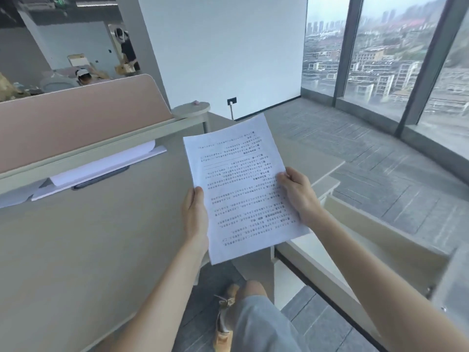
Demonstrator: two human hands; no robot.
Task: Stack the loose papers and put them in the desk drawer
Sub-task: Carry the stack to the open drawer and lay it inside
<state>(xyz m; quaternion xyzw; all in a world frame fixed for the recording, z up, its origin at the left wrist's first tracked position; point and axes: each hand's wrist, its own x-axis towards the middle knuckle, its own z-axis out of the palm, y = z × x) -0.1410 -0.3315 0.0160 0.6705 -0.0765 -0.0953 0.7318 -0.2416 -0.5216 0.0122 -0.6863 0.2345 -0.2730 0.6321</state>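
Note:
A stack of printed white papers [241, 184] is held in the air just past the right edge of the beige desk [88, 250]. My left hand [195, 214] grips the stack's left edge and my right hand [297, 194] grips its right edge, thumb on the top sheet. The text faces away from me, upside down. Below and to the right, the desk drawer [360, 240] stands pulled open, its pale inside showing. More white sheets [101, 166] lie at the back of the desk under the partition.
A pink partition [76, 115] runs along the desk's back. A dark flat object [101, 177] lies by the sheets. A small round table [191, 109] stands behind. Grey carpet and tall windows lie to the right. Two people are in the far room.

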